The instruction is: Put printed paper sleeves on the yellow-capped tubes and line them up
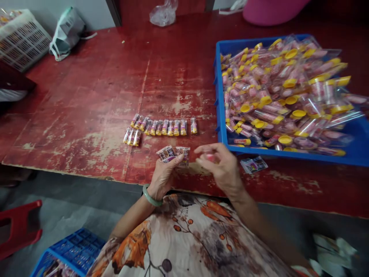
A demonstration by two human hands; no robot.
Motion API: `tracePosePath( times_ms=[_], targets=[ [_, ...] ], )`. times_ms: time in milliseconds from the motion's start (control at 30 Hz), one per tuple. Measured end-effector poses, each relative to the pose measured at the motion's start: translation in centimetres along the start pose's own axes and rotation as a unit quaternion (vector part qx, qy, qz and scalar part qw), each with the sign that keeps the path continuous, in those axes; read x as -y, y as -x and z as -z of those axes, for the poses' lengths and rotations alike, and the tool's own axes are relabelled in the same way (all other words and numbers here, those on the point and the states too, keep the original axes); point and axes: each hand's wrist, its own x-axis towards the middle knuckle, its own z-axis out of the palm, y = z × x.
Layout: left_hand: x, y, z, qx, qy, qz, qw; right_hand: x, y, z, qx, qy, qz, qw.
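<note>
My left hand (165,171), with a pale green bangle at the wrist, pinches small printed packets (166,153) above the table's front edge. My right hand (220,165) is beside it, near the blue tray's corner, its fingers curled and blurred. Something small and reddish (211,157) shows between those fingers; its kind cannot be made out. Beyond my hands lies a row of small clear tubes with yellow caps (165,127), with a few more tubes (132,137) in front of its left end. Another printed packet (254,165) rests right of my right hand.
A blue tray (218,92) heaped with yellow-capped tubes (276,96) takes up the right of the worn red table (109,88). At the back are a white basket (27,38), a bag (67,32) and clear plastic (164,14). A blue crate (77,246) and red stool (20,227) stand below.
</note>
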Motion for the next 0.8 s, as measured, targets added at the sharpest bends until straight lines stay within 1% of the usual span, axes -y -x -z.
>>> tracePosePath(
  times_ms=[67, 133, 200, 267, 367, 400, 467, 533, 667, 800],
  targets=[
    [0.0, 0.0, 0.2, 0.009, -0.007, 0.006, 1.0, -0.4, 0.2, -2.6, -0.006, 0.003, -0.031, 0.999],
    [0.0, 0.0, 0.6, 0.006, -0.017, -0.003, 1.0, -0.7, -0.4, -3.9, -0.009, -0.001, -0.039, 0.999],
    [-0.1, -0.2, 1.1, -0.01, -0.025, -0.02, 0.999, -0.8, -1.0, -4.1, 0.004, 0.004, -0.033, 0.999],
    [-0.3, -0.4, 1.5, -0.033, -0.024, -0.033, 0.999, -0.7, -1.2, -3.8, 0.023, 0.015, -0.023, 0.999],
    [-0.6, -0.5, 1.6, -0.056, -0.003, -0.045, 0.997, -0.4, -0.4, -2.9, 0.067, 0.039, -0.018, 0.997],
    [-0.8, -0.5, 1.6, -0.062, 0.006, -0.046, 0.997, -0.3, 0.1, -2.5, 0.086, 0.05, -0.006, 0.995],
    [-1.0, -0.5, 1.4, -0.073, 0.024, -0.04, 0.996, -0.1, 1.2, -1.8, 0.117, 0.083, 0.04, 0.989],
    [-1.2, -0.4, 1.3, -0.087, 0.04, -0.031, 0.995, 0.2, 2.2, -1.3, 0.124, 0.128, 0.097, 0.979],
    [-1.1, -0.2, 1.1, -0.098, 0.058, -0.022, 0.993, 0.7, 3.5, -1.2, 0.101, 0.202, 0.186, 0.956],
    [-0.8, 0.2, 1.0, -0.077, 0.073, 0.006, 0.994, 0.5, 3.6, -1.8, 0.045, 0.223, 0.266, 0.937]
  ],
)
